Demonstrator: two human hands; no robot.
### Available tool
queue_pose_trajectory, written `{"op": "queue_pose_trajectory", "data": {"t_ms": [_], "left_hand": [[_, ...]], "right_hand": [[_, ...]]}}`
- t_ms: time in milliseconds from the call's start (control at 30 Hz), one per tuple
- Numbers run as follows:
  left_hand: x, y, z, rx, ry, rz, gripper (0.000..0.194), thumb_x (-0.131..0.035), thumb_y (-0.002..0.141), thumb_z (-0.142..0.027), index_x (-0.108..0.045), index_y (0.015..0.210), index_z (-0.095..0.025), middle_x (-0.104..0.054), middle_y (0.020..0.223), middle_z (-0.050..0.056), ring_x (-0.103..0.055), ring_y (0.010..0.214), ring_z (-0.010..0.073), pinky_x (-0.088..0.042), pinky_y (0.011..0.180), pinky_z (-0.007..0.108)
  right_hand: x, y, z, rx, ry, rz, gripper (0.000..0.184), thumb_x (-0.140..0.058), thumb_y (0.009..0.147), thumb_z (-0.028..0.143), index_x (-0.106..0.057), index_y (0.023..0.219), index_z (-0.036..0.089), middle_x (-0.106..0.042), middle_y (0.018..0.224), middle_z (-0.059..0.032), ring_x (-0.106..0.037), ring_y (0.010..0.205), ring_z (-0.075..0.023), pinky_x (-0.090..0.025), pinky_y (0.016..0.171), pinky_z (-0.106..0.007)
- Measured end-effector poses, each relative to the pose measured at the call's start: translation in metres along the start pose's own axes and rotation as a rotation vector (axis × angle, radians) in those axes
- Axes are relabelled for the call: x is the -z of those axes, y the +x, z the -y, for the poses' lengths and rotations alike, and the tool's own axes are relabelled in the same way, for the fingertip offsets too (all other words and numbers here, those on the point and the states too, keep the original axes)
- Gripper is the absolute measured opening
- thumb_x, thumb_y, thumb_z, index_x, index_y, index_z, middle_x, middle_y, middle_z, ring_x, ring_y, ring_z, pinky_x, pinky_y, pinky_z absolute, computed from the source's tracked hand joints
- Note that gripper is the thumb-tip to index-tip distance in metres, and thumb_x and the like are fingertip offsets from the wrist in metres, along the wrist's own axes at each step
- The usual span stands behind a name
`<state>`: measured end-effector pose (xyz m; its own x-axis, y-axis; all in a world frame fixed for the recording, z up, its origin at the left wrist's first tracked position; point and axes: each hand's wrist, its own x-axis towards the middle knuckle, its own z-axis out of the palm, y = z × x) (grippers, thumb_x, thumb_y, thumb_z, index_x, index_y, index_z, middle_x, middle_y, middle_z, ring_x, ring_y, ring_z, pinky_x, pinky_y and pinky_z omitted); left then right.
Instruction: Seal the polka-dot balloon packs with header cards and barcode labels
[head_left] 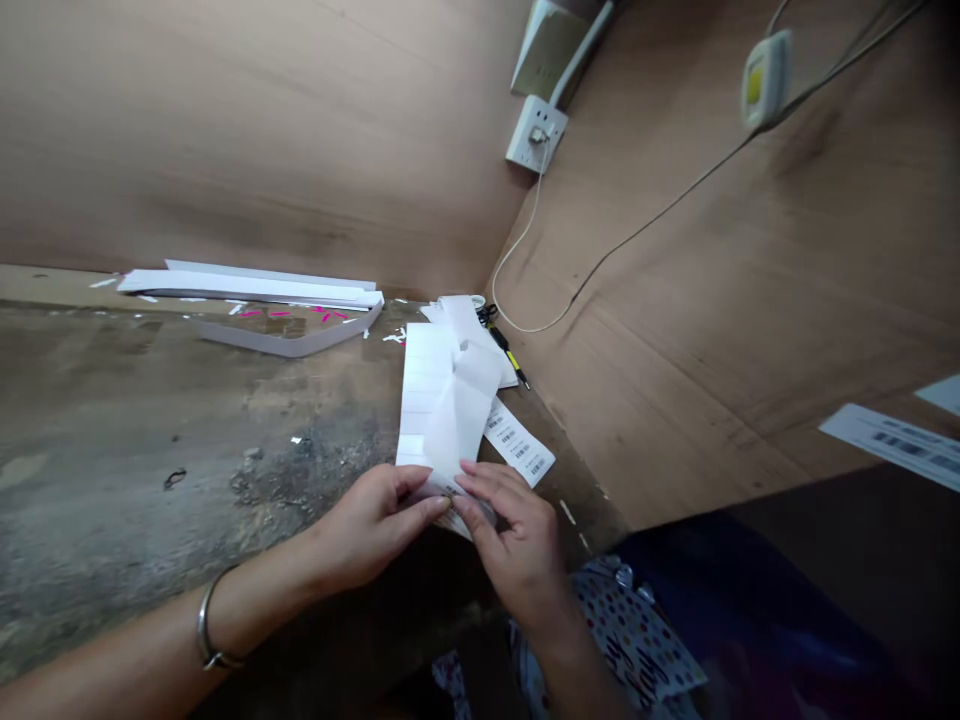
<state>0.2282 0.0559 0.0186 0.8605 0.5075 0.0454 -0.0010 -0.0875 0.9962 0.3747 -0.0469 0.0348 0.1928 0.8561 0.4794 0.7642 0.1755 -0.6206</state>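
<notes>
At the near edge of the worktop, my left hand (375, 525) and my right hand (517, 535) meet over a strip of label paper (461, 410). Both hands pinch its near end between thumb and fingers, the thumbs close together. Printing shows faintly at that end, partly covered by my fingers. Under the strip lies a stack of white label sheets (420, 390). A sheet of barcode labels (521, 445) sticks out to the right, just beyond my right hand.
Behind the papers lie a black and yellow pen (510, 357) and black scissors (487, 314). White strips (255, 285) rest along the back wall, among scraps. A cable (559, 325) runs from a power socket (537, 133) along the right panel. A dotted bag (637, 640) sits below.
</notes>
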Motion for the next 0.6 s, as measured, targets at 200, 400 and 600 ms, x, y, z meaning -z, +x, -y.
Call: {"op": "queue_pose_trajectory", "data": {"t_ms": [200,400,600], "left_hand": [[0.005,-0.001,-0.004,-0.010,0.073,0.050,0.026,-0.049,0.087,-0.032,-0.065,0.086,-0.012,-0.064,0.078,0.002,-0.054,0.072,0.0140,-0.043,0.067,0.023],[0.005,-0.002,-0.001,-0.020,0.146,0.079,0.024,-0.050,0.086,-0.031,-0.065,0.084,-0.013,-0.064,0.075,0.001,-0.054,0.070,0.0136,-0.043,0.065,0.022],[0.005,0.001,0.004,-0.018,0.140,0.080,0.023,-0.050,0.086,-0.031,-0.066,0.086,-0.014,-0.066,0.079,0.002,-0.057,0.073,0.0147,-0.045,0.068,0.022]], "right_hand": [[-0.008,-0.004,0.002,-0.231,0.193,-0.018,0.012,-0.062,0.083,0.021,-0.070,0.091,0.022,-0.070,0.088,-0.0017,-0.064,0.083,-0.0161,-0.050,0.077,-0.028],[-0.009,-0.006,0.002,-0.331,0.322,-0.032,0.011,-0.061,0.084,0.026,-0.070,0.082,0.020,-0.069,0.080,-0.0017,-0.063,0.078,-0.0164,-0.048,0.072,-0.026],[-0.022,-0.009,-0.002,-0.355,0.250,-0.190,0.019,-0.057,0.086,0.030,-0.068,0.077,0.017,-0.068,0.071,-0.0021,-0.063,0.066,-0.0162,-0.050,0.060,-0.024]]}}
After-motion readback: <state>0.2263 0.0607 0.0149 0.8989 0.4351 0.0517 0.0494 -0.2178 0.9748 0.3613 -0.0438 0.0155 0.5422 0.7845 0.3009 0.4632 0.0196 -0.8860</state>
